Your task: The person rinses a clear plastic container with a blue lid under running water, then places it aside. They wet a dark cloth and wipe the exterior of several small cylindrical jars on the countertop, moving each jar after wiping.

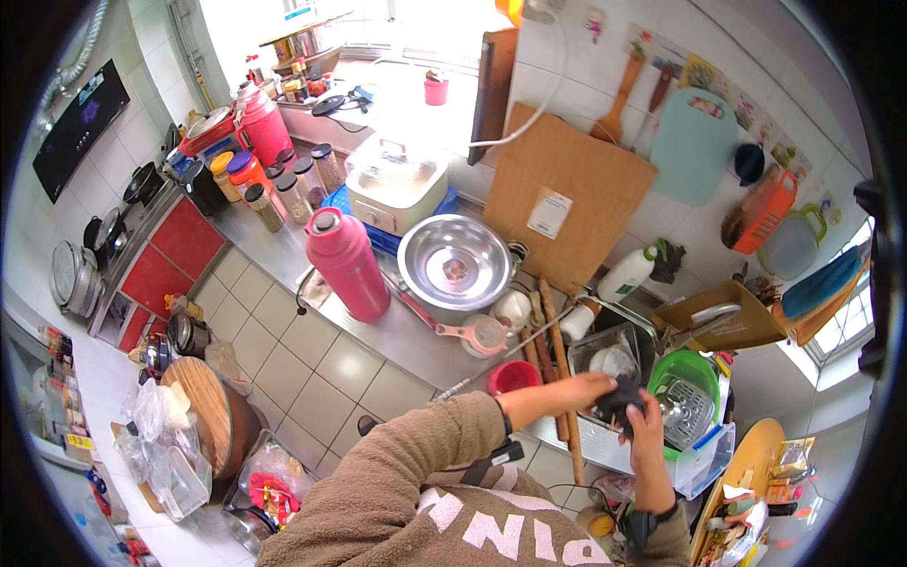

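A dark, soft-looking item (621,401), too unclear to name, is held between both hands above the near edge of the sink. My left hand (589,394) grips its left side with the fingers. On its right side, my right hand (648,434) holds it with thumb and fingers. Below and beyond the hands lies the sink basin (577,354) with a white bowl (615,361) in it. Just right of the hands sits a green basin (665,363) with a perforated metal piece (687,412). A red plastic bowl (511,375) stands left of the left forearm.
Wooden rods (551,333) lie across the counter and jut past its front edge. Farther left are a steel basin (453,262), a strainer (485,336) and a pink thermos (347,266). A faucet (708,322) rises behind the sink; a clear plastic bin (701,461) stands at right.
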The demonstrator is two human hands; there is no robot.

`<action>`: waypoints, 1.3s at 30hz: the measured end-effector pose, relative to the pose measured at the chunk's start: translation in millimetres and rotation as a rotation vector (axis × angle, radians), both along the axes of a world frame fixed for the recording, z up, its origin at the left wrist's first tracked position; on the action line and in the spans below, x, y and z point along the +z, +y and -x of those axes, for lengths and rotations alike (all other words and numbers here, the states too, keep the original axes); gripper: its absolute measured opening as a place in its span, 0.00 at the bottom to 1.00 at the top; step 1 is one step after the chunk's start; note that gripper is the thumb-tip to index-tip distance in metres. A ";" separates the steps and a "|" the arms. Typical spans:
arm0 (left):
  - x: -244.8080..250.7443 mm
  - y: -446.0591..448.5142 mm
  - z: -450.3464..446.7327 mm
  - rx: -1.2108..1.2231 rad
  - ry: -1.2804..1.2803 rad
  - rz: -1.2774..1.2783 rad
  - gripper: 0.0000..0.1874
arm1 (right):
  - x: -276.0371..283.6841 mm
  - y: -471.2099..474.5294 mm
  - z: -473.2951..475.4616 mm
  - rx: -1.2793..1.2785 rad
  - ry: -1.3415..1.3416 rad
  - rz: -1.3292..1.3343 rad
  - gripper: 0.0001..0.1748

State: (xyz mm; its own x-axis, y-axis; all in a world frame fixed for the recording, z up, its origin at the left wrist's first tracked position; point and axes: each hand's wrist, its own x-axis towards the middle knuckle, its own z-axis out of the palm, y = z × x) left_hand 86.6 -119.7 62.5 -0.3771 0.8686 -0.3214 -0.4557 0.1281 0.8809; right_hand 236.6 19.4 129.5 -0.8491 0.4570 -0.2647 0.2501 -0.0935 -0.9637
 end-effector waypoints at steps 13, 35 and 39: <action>9.4 -450.1 80.6 0.216 0.631 -0.032 0.18 | -16.7 -387.5 122.6 0.463 -0.012 -0.010 0.17; 25.1 -778.8 203.1 0.959 0.390 0.279 0.13 | -93.2 -720.6 376.6 0.887 -0.068 0.666 0.13; 18.0 -769.0 256.5 0.945 0.159 0.217 0.14 | -112.2 -759.0 418.4 0.731 -0.325 0.855 0.24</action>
